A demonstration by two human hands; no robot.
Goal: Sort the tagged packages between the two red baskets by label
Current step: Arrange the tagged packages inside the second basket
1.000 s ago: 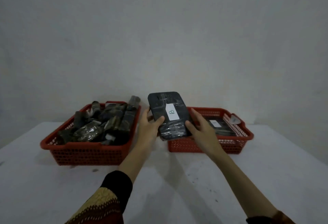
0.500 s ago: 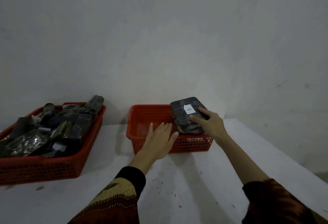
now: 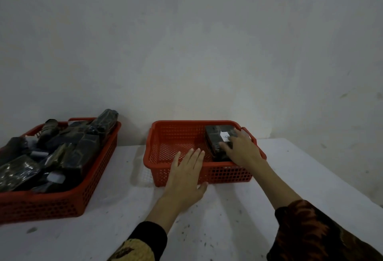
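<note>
Both baskets look like moulded red plastic with perforated, grid-like walls: the right basket [image 3: 157,157] has a smooth rolled rim with a faint sheen, and the left basket [image 3: 62,200] looks the same. The package [image 3: 215,138] in the right basket is dark and wrapped in glossy clear film that wrinkles and catches light; its label [image 3: 225,136] is matt white paper. The heaped packages [image 3: 68,153] in the left basket show the same shiny, creased wrap. The table [image 3: 228,219] is matt white, speckled with dark marks. The wall [image 3: 186,53] is matt, slightly blotchy plaster. The sleeves [image 3: 310,233] are patterned cloth.

Black tagged package [image 3: 215,140] flat in right basket [image 3: 176,136].
</note>
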